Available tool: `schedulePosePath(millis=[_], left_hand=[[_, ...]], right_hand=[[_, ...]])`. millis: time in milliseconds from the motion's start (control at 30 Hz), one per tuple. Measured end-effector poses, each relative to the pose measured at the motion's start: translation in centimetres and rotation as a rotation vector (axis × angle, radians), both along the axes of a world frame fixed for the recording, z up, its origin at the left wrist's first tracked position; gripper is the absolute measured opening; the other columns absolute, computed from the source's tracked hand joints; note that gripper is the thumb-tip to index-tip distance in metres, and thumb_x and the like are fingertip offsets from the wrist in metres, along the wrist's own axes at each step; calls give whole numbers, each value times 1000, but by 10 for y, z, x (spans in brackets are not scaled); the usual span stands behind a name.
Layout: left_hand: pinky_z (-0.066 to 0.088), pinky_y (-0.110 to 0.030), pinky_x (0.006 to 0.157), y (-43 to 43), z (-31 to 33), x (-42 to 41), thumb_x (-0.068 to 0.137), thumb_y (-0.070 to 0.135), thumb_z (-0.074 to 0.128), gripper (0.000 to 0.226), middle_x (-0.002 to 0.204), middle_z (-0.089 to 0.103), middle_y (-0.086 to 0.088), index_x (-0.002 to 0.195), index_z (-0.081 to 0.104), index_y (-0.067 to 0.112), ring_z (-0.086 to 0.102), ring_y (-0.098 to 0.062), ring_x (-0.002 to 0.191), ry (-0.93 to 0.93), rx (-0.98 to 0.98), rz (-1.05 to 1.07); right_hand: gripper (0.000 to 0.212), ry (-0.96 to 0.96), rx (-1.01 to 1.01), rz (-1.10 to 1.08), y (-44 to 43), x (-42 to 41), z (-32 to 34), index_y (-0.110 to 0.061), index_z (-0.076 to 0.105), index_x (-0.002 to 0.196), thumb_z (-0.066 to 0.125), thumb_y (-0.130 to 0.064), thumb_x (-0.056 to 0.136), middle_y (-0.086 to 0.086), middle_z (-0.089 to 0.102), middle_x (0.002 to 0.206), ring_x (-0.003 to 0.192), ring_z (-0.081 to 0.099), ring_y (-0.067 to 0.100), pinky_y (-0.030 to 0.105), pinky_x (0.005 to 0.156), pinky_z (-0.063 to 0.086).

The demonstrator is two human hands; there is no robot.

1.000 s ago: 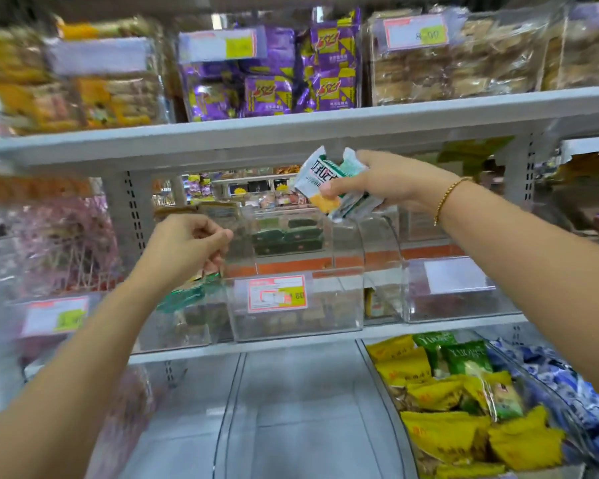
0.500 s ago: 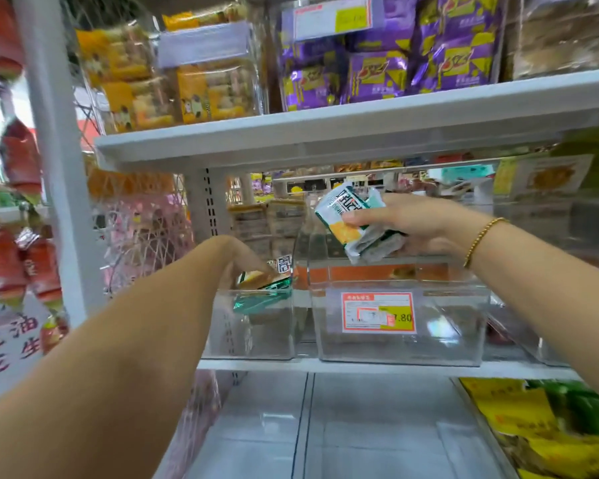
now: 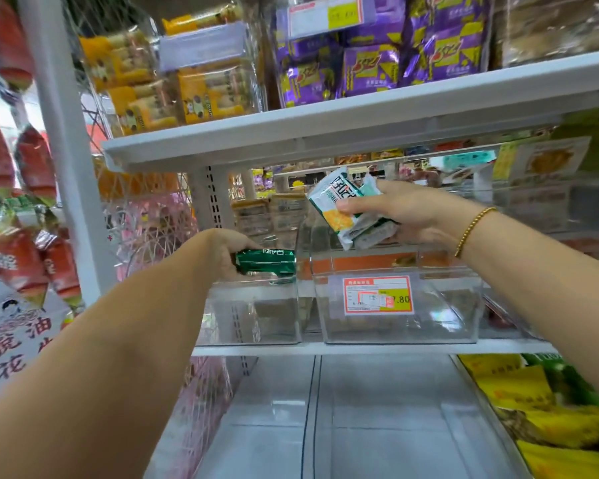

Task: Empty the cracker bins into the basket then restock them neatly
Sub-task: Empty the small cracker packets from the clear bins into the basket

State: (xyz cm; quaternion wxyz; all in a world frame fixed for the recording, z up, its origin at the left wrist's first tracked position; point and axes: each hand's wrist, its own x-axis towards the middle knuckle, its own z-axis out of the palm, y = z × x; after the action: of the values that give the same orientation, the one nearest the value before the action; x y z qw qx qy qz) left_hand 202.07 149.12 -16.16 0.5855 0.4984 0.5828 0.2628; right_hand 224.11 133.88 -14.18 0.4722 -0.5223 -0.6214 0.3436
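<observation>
**Left hand point(image 3: 229, 252) gripping green packet at left bin, right hand point(image 3: 405, 216) holding a stack**

Left hand: fingers curled round one end of a green cracker packet point(image 3: 267, 261). The packet lies roughly level, sticking out right of the hand, just above the open top of the left clear bin point(image 3: 253, 312). Can't tell if it touches the rim.

Right hand: thumb on top, fingers underneath, clamping a small stack of white-green packets point(image 3: 346, 205). The stack is tilted and juts left of the hand, above the back of the middle clear bin point(image 3: 395, 319) and clear of it. That bin has an orange-yellow price label point(image 3: 377, 295) on its front. Gold bracelet point(image 3: 474, 226) on the right wrist.

Both bins sit side by side on the white shelf point(image 3: 360, 348). Their contents are too blurred to make out. Purple packs point(image 3: 377, 63) are on the shelf above, yellow packs point(image 3: 533, 409) lower right.
</observation>
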Motion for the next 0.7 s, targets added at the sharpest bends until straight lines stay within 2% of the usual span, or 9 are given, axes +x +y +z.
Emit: schedulePosePath(millis=[67, 100, 233, 333, 433, 533, 633, 700], left_hand=[[58, -33, 63, 4, 2, -9, 92, 12, 59, 22, 96, 60, -23, 110, 56, 0, 64, -35, 91, -123, -47, 7], [58, -33, 63, 4, 4, -13, 91, 11, 60, 24, 99, 59, -24, 112, 54, 0, 63, -34, 86, -183, -48, 40], [58, -35, 65, -17, 18, -29, 93, 12, 56, 16, 110, 55, -21, 108, 55, 5, 60, -30, 88, -515, 12, 53], [58, -28, 67, -59, 21, -48, 95, 14, 52, 13, 98, 59, -18, 97, 60, 3, 61, -24, 87, -661, 83, -15], [58, -21, 62, -112, 13, -71, 86, 16, 59, 11, 91, 65, -12, 94, 62, 9, 65, -17, 81, -680, 202, -128], [57, -22, 58, -162, -19, -100, 46, 16, 86, 56, 90, 70, -10, 99, 66, 12, 70, -19, 75, -656, 207, -218], [56, -24, 52, -205, -75, -119, 17, 21, 98, 87, 90, 72, -13, 98, 67, 9, 71, -22, 72, -567, 164, -240], [56, -26, 50, -229, -118, -129, 11, 28, 98, 82, 90, 72, -12, 88, 73, 11, 71, -21, 70, -495, 141, -230]], right_hand=[[25, 13, 42, -6, -10, -2, 5, -16, 63, 102, 72, -29, 83, 14, 72, 105, 98, 70, 29, 46, 90, 54], [27, 20, 65, -16, -17, -4, 8, -16, 63, 103, 73, -29, 82, 13, 73, 105, 98, 70, 29, 46, 90, 54], [57, 69, 124, -15, -51, -13, 15, -12, 58, 119, 77, -34, 70, 11, 72, 106, 97, 70, 27, 40, 83, 57], [47, 96, 149, 42, -84, -29, 7, -14, 59, 117, 73, -30, 75, 7, 73, 103, 93, 71, 24, 37, 77, 58], [44, 61, 126, 79, -123, -44, -17, -20, 61, 113, 73, -33, 73, 4, 73, 104, 93, 70, 21, 39, 86, 57], [56, 33, 91, 76, -162, -56, -57, -26, 60, 117, 78, -40, 66, -1, 71, 112, 104, 67, 20, 41, 94, 52], [61, 96, 21, 54, -193, -64, -111, -28, 59, 118, 77, -37, 61, -4, 73, 106, 97, 68, 16, 32, 84, 54], [63, 150, -59, 23, -209, -66, -152, -27, 58, 120, 77, -33, 60, -7, 73, 99, 87, 69, 13, 26, 74, 55]])
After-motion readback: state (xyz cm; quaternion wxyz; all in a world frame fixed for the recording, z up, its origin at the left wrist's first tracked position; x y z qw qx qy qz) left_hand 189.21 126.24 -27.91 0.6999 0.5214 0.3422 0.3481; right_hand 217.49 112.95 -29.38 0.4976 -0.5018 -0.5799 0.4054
